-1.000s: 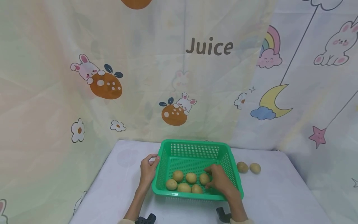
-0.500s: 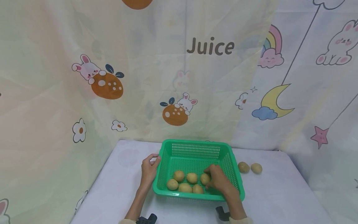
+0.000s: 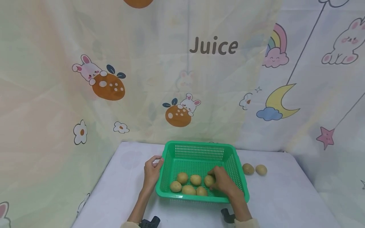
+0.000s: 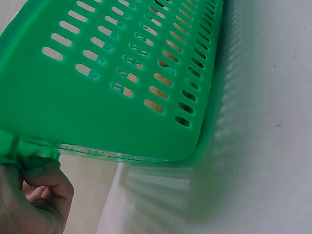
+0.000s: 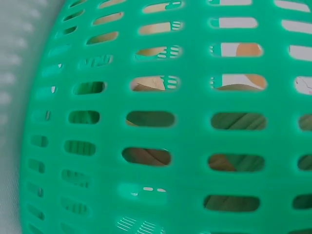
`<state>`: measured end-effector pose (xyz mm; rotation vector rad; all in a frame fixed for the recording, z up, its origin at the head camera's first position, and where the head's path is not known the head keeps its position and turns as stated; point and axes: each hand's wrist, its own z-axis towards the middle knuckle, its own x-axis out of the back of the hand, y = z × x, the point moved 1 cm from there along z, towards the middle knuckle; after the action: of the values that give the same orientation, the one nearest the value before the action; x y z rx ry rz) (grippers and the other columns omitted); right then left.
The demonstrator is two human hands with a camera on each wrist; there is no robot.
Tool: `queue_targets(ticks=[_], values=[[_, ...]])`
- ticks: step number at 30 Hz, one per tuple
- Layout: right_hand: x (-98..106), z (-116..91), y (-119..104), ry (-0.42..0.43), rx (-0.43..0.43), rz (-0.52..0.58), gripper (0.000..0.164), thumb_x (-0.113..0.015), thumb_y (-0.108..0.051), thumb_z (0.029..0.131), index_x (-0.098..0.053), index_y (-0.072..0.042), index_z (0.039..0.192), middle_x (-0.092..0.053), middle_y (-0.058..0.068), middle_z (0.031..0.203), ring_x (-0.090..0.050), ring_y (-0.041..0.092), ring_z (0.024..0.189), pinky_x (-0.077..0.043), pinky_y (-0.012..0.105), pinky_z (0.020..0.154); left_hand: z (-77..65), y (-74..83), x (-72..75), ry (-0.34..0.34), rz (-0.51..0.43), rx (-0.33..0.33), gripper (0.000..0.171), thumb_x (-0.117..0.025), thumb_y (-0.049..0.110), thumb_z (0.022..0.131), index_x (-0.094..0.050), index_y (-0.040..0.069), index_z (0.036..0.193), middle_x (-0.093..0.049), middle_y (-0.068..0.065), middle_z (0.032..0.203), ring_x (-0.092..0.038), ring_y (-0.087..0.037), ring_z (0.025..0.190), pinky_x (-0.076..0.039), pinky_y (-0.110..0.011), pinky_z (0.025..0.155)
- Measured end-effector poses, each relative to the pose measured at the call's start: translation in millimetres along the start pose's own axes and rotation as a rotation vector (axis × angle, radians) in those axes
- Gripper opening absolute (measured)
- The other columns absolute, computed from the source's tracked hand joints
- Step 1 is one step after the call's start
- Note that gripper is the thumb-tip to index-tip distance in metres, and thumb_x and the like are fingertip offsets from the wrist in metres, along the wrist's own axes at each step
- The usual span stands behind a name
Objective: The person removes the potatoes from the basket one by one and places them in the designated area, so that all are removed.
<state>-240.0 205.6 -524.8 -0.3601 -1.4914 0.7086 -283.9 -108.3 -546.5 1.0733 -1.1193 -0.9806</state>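
A green plastic basket point(image 3: 199, 200) with slotted walls stands on the white table. Several potatoes point(image 3: 188, 190) lie in its near half. At the basket's left side my left hand point(image 3: 152, 172) grips the rim; the left wrist view shows the thumb and curled fingers point(image 4: 51, 187) at that rim. My right hand point(image 3: 225, 182) reaches inside over the near right part, with thumb and fingers around the rightmost potato point(image 3: 209, 181). The right wrist view looks through the basket wall point(image 5: 190, 139), and only bits of the hand show through the slots.
Two more potatoes, one darker point(image 3: 248, 169) and one paler point(image 3: 261, 170), lie on the table point(image 3: 279, 196) just right of the basket. A printed cloth backdrop point(image 3: 142, 79) rises behind and beside the table.
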Motion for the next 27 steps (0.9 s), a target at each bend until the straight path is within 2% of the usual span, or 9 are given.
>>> queue_targets(ticks=[7, 14, 21, 27], values=[[-1.0, 0.8, 2.0, -0.017, 0.009, -0.016, 0.06, -0.101, 0.006, 0.058, -0.079, 0.009, 0.113, -0.082, 0.021, 0.11, -0.078, 0.041, 0.108, -0.064, 0.056, 0.097, -0.6, -0.5, -0.8, 0.012, 0.014, 0.01, 0.029, -0.063, 0.018, 0.111, -0.072, -0.003, 0.129, -0.078, -0.018, 0.076, -0.07, -0.015, 0.058, -0.054, -0.024, 0.054], [0.7, 0.4, 1.3, -0.014, 0.078, -0.02, 0.057, -0.1, 0.007, 0.055, -0.08, 0.01, 0.109, -0.083, 0.024, 0.107, -0.079, 0.043, 0.104, -0.065, 0.055, 0.092, 0.8, 0.0, -0.6, 0.01, 0.013, 0.025, 0.029, -0.063, 0.019, 0.112, -0.071, -0.002, 0.13, -0.079, -0.017, 0.077, -0.07, -0.015, 0.058, -0.055, -0.024, 0.054], [2.1, 1.4, 0.3, -0.028, 0.081, -0.02, 0.05, -0.097, 0.009, 0.053, -0.083, 0.006, 0.1, -0.084, 0.016, 0.097, -0.079, 0.033, 0.094, -0.067, 0.05, 0.084, 0.7, 1.1, 0.0, 0.009, 0.009, 0.021, 0.029, -0.063, 0.018, 0.112, -0.072, -0.002, 0.13, -0.079, -0.019, 0.079, -0.071, -0.015, 0.059, -0.055, -0.024, 0.054], [1.9, 2.0, 1.0, 0.002, 0.103, -0.013, 0.042, -0.095, 0.001, 0.056, -0.086, -0.001, 0.097, -0.085, 0.007, 0.095, -0.077, 0.02, 0.092, -0.067, 0.041, 0.081, -0.6, 2.1, 0.1, 0.004, 0.008, 0.015, 0.029, -0.062, 0.018, 0.112, -0.071, -0.003, 0.131, -0.08, -0.02, 0.081, -0.073, -0.017, 0.06, -0.056, -0.024, 0.055]])
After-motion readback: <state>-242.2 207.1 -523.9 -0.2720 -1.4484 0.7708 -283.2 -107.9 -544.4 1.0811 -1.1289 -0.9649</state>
